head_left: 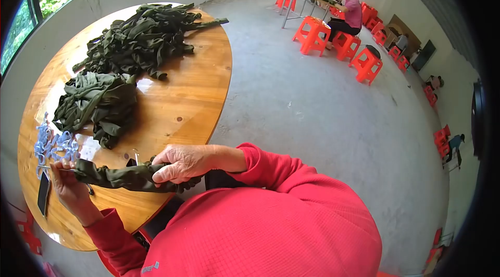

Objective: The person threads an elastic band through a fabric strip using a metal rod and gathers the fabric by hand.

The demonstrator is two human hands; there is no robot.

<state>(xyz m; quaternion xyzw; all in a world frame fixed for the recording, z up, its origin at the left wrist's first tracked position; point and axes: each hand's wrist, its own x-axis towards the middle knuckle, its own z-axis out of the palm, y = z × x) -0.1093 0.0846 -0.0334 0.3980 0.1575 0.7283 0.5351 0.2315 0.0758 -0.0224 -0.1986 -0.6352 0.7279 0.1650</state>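
Note:
A dark green fabric tube, gathered into ruffles, stretches between my hands above the near edge of the round table. My left hand is closed, its fingers pinching a thin metal rod that enters the tube's left end. Toward the other end, my right hand grips the bunched cloth between thumb and fingers. Just beyond my left hand lies a tangle of light blue strips. A crumpled pile of green fabric sits past the tube, with a larger heap of green strips behind it.
The wooden table has a black phone-like object near its left edge. A small metal item shows behind the tube. Across the room, a person in pink sits at another table, near several red stools.

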